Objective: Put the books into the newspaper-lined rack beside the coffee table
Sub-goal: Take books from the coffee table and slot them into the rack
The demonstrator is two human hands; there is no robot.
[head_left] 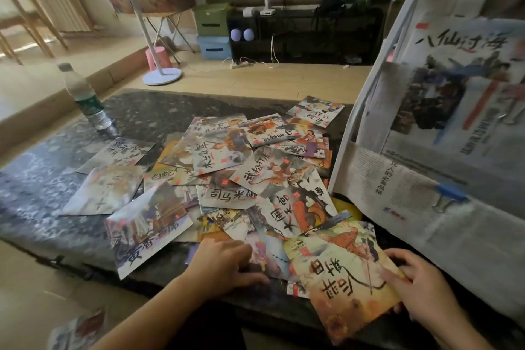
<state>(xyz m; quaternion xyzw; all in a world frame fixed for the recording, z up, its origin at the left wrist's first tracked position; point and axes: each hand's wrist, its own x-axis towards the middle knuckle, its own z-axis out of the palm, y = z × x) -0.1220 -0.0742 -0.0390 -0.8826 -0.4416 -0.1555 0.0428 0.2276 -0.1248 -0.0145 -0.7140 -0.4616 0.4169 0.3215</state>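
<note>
Right hand [423,290] pinches our orange book [345,273] by its edge for the rack [426,128]; left hand [227,261] lies flat, steadying the pile [244,170].

home living rm, coffee table [42,179], radiator [61,8]

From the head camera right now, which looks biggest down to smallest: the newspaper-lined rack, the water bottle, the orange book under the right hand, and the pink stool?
1. newspaper-lined rack
2. orange book, though it is nearest the camera, which inflates it
3. water bottle
4. pink stool, far off, so its true size is unsure
</note>
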